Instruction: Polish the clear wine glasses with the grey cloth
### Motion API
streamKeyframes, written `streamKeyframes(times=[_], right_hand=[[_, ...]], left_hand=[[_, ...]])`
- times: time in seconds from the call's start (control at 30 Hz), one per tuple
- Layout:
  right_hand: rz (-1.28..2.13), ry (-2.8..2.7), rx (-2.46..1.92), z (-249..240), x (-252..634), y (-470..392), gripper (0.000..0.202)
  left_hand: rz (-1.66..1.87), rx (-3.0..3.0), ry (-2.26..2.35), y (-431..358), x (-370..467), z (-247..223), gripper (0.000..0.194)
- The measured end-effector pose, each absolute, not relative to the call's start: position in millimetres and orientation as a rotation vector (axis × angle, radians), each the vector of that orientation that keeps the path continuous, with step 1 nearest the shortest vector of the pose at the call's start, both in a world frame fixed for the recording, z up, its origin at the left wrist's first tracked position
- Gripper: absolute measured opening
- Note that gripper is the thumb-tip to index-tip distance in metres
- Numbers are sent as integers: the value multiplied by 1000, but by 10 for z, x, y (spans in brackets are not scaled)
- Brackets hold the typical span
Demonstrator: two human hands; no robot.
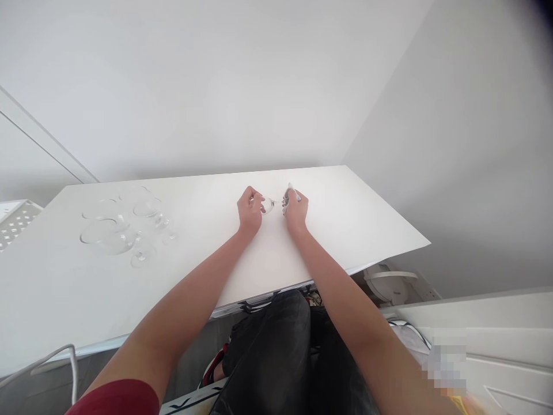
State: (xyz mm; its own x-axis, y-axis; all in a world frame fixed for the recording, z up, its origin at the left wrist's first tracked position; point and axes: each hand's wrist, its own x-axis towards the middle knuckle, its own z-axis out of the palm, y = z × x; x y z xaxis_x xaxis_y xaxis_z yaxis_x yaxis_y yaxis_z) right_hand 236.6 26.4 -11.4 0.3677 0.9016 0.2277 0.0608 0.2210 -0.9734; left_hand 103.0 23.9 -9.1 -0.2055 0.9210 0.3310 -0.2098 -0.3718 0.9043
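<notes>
Over the white table, my left hand (250, 208) is closed around the bowl end of a clear stemmed glass (268, 204), which lies sideways between my two hands. At the other end, by the stem and foot, my right hand (297, 208) grips a whitish cloth (290, 191); its fingers wrap the cloth against the glass. The foot of this glass is hidden by the cloth and fingers. To the left, several more clear stemmed glasses (108, 236) stand or lie together on the table; their transparency makes their exact pose hard to tell.
The white tabletop (207, 230) runs up to a white wall (233, 86) behind. A white cable (73, 369) loops at the front left edge. Below right are a round white object (391, 285) and a white cabinet (501, 340). My legs (276, 357) are under the front edge.
</notes>
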Motion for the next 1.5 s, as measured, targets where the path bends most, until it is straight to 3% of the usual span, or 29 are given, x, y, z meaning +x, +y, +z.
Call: streamKeyframes(times=[0.2, 0.4, 0.67, 0.87, 0.97, 1.27, 1.33, 1.5], right_hand=[[454, -1213, -1135, -53, 2338, 135, 31], [548, -1338, -999, 3, 2343, 62, 9], [838, -1071, -1290, -100, 2356, 250, 42], [279, -1382, -1065, -27, 2324, 155, 26], [182, -1427, -963, -8, 2326, 135, 20], [939, -1073, -1370, -148, 2454, 358, 29], [868, -1117, -1412, -137, 2434, 327, 31], [291, -1400, -1246, -37, 2331, 154, 25]], left_hand=[[1649, 1090, 916, 271, 985, -114, 32], [1588, 1004, 879, 295, 939, -126, 37], [1763, 1304, 1020, 223, 1020, -99, 30], [1560, 1037, 1010, 323, 968, -148, 29], [1505, 1006, 987, 335, 957, -161, 30], [1701, 1385, 1115, 220, 1054, -136, 27], [1625, 1259, 1138, 274, 1014, -143, 26], [1367, 946, 1074, 409, 875, -161, 22]])
